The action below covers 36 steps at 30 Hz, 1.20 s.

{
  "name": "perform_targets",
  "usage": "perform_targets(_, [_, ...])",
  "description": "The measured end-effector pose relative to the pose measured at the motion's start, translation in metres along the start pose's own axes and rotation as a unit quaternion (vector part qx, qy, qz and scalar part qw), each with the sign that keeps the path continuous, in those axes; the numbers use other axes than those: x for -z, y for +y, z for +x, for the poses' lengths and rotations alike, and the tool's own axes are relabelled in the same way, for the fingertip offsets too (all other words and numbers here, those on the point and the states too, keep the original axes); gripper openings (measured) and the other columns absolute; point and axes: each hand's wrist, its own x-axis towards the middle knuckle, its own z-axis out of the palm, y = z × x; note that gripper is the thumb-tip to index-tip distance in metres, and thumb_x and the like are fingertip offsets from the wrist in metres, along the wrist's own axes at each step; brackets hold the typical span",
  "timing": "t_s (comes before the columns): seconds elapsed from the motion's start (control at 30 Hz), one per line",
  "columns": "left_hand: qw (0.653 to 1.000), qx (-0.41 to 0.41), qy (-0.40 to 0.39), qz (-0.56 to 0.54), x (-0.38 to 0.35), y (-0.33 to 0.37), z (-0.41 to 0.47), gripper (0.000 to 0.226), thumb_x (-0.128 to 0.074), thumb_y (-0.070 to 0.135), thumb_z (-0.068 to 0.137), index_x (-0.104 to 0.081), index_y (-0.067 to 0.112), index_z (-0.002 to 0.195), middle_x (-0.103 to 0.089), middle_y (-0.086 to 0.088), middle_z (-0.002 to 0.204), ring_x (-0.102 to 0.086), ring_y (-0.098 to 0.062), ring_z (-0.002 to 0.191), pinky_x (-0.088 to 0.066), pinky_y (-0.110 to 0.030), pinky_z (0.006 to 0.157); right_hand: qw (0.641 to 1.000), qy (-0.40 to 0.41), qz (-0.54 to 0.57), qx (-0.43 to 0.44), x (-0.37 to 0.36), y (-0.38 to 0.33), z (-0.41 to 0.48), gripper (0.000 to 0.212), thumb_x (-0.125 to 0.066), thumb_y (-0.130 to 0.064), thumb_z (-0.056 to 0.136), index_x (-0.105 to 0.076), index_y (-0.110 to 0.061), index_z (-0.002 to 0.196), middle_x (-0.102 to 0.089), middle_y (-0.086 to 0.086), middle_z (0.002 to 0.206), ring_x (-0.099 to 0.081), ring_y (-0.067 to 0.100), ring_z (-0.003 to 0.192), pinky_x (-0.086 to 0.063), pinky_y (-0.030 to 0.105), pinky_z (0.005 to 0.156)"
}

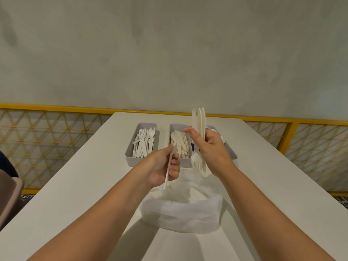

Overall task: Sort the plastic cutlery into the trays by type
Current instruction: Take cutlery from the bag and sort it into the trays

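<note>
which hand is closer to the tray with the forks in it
Left. The left hand, pinching one piece, is by the fork tray's near right corner; the right hand, gripping a bundle, is past the knife tray.

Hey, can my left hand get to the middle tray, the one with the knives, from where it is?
Probably yes. The left hand, pinching one white piece, is right at the near end of the middle tray, which is open-topped. The right hand and its bundle sit beside, not between.
</note>
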Motion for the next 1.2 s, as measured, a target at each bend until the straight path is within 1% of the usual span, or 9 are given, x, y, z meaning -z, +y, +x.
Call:
perform_targets(0.1, [0.999,0.014,-0.01,-0.034,-0.002,-0.003,-0.001,0.032,-0.042,0.019,0.098,-0.043,0.008,0.069,-0.046,-0.006,0.051,-0.042,-0.013,0.036,-0.04,-0.015,0.036,0.999,0.009,-0.001,0.035,-0.002,-0.002,0.003,0.016,-0.055,-0.036,0.088,-0.069,-0.029,0.089,-0.054,0.019,0.083,-0.051,0.022,0.078,-0.046,0.036,0.072])
perform_targets(0.17, [0.998,0.019,-0.017,-0.054,-0.004,-0.004,-0.001,0.031,-0.042,0.016,0.098,-0.045,0.006,0.068,-0.051,-0.01,0.054,-0.046,-0.014,0.037,-0.043,-0.015,0.037,0.999,0.004,0.004,0.054,-0.003,0.0,0.004,0.017,-0.053,-0.031,0.092,-0.069,-0.026,0.09,-0.06,0.002,0.079,-0.052,0.018,0.075,-0.046,0.032,0.07])
perform_targets(0.37, [0.993,0.054,-0.064,-0.087,-0.016,-0.003,0.001,0.044,-0.048,0.035,0.094,-0.047,0.005,0.062,-0.041,-0.005,0.048,-0.032,-0.009,0.029,-0.025,-0.011,0.027,0.988,-0.062,-0.059,0.131,-0.012,0.012,0.001,0.012,-0.058,-0.024,0.089,-0.068,-0.03,0.092,-0.046,0.004,0.08,-0.046,0.002,0.068,-0.044,0.021,0.062])
perform_targets(0.53, [0.983,0.061,-0.071,-0.159,-0.008,-0.001,0.007,0.027,-0.044,0.004,0.086,-0.049,0.008,0.06,-0.032,0.003,0.039,-0.029,-0.005,0.025,-0.02,-0.011,0.024,0.97,-0.14,-0.143,0.137,-0.012,0.027,0.002,0.022,-0.066,-0.013,0.083,-0.072,-0.009,0.104,-0.037,-0.011,0.083,-0.04,0.005,0.083,-0.037,0.015,0.077])
perform_targets(0.63, [0.98,0.055,-0.092,-0.166,-0.01,0.0,0.002,0.014,-0.048,-0.001,0.07,-0.05,0.009,0.061,-0.032,0.002,0.039,-0.031,-0.004,0.026,-0.02,-0.01,0.026,0.956,-0.162,-0.191,0.152,-0.008,0.03,0.003,0.032,-0.065,-0.023,0.083,-0.064,-0.023,0.115,-0.037,-0.017,0.095,-0.038,0.009,0.088,-0.036,0.019,0.083])
perform_targets(0.83, [0.987,0.034,-0.087,-0.128,-0.011,0.007,0.008,0.044,-0.032,0.002,0.094,-0.061,0.006,0.061,-0.041,0.0,0.045,-0.03,-0.005,0.027,-0.022,-0.011,0.026,0.934,-0.176,-0.25,0.186,-0.001,0.033,0.008,0.041,-0.059,-0.029,0.084,-0.05,-0.032,0.124,-0.035,-0.023,0.103,-0.037,0.001,0.094,-0.034,0.012,0.087])
perform_targets(0.97, [0.997,-0.004,-0.037,-0.068,-0.012,0.014,0.013,0.039,-0.027,0.002,0.099,-0.057,0.003,0.074,-0.054,-0.004,0.045,-0.036,-0.008,0.027,-0.027,-0.01,0.03,0.929,-0.159,-0.262,0.207,0.003,0.04,0.011,0.042,-0.059,-0.021,0.087,-0.048,-0.033,0.126,-0.035,-0.023,0.105,-0.035,-0.013,0.09,-0.032,0.001,0.082])
perform_targets(1.1, [0.995,-0.034,0.024,-0.092,0.0,0.03,0.024,0.032,-0.022,0.002,0.098,-0.044,0.0,0.074,-0.05,-0.009,0.037,-0.048,-0.017,0.032,-0.04,-0.014,0.031,0.925,-0.127,-0.271,0.233,0.004,0.047,0.011,0.036,-0.051,-0.044,0.089,-0.056,-0.03,0.122,-0.036,-0.021,0.098,-0.035,-0.013,0.093,-0.033,0.005,0.082])
perform_targets(1.2, [0.994,-0.05,0.054,-0.081,0.019,0.052,0.036,0.032,-0.023,0.011,0.1,-0.039,0.006,0.073,-0.04,-0.003,0.036,-0.037,-0.014,0.04,-0.04,-0.012,0.036,0.938,-0.08,-0.28,0.186,0.009,0.046,0.012,0.063,-0.032,-0.076,0.079,-0.067,-0.032,0.107,-0.036,-0.015,0.083,-0.048,0.004,0.09,-0.041,0.025,0.071])
